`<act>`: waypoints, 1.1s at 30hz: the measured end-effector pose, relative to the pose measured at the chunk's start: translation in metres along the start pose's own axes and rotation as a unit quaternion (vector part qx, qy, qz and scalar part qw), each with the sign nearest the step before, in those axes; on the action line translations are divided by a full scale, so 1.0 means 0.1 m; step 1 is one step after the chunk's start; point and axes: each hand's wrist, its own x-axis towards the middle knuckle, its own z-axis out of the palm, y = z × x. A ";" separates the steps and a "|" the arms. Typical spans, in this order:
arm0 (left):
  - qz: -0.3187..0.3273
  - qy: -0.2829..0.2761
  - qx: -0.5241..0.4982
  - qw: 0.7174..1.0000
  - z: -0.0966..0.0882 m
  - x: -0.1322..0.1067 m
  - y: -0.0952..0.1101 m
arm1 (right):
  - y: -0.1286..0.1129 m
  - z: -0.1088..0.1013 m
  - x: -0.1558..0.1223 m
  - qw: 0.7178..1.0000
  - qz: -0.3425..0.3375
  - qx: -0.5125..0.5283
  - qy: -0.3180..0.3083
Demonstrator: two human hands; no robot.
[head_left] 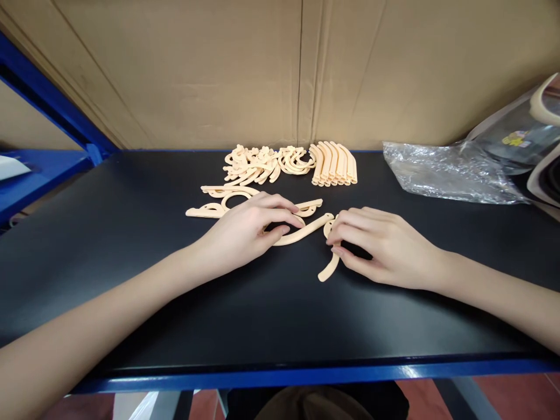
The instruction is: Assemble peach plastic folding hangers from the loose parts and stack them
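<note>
My left hand (pixel 256 224) lies over cream plastic parts that look like folding-hanger pieces. Its thumb and fingers are bent round a long curved plastic arm (pixel 306 230), whose right end sticks out past the fingertips. Part of that arm is hidden under the palm. Just to the right, my right hand (pixel 371 242) pinches a small curved plastic hook (pixel 329 269) by its upper part; the tail points down toward me. A gap separates the hook's top from the long arm's tip, or nearly so. Joined hanger pieces (pixel 205 211) show left of and beyond my left hand.
At the back of the black table (pixel 280 326) lie a heap of cream hook parts (pixel 251 163), some curved pieces (pixel 295 160) and a neat row of curved arms (pixel 333 164). Clear plastic bags (pixel 437 172) lie at the right. A cardboard wall (pixel 196 70) stands behind.
</note>
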 end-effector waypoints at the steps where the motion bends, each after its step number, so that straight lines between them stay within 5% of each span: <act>1: 0.004 -0.002 0.005 1.000 0.00 0.00 0.00 | 0.00 0.02 0.00 1.000 0.011 -0.009 0.009; 9: 0.071 -0.006 0.123 0.990 -0.04 0.01 0.02 | 0.01 0.06 0.00 0.999 0.013 -0.045 0.014; 19: 0.006 -0.012 0.193 0.981 0.00 0.00 0.08 | -0.09 0.02 -0.01 0.999 -0.010 -0.027 -0.022; 28: 0.025 -0.045 0.202 0.978 -0.01 -0.02 0.09 | -0.01 0.03 -0.04 0.972 0.122 -0.203 -0.010; 33: 0.022 -0.062 0.202 0.977 -0.03 -0.02 0.10 | 0.04 0.04 -0.03 0.974 0.145 -0.173 0.005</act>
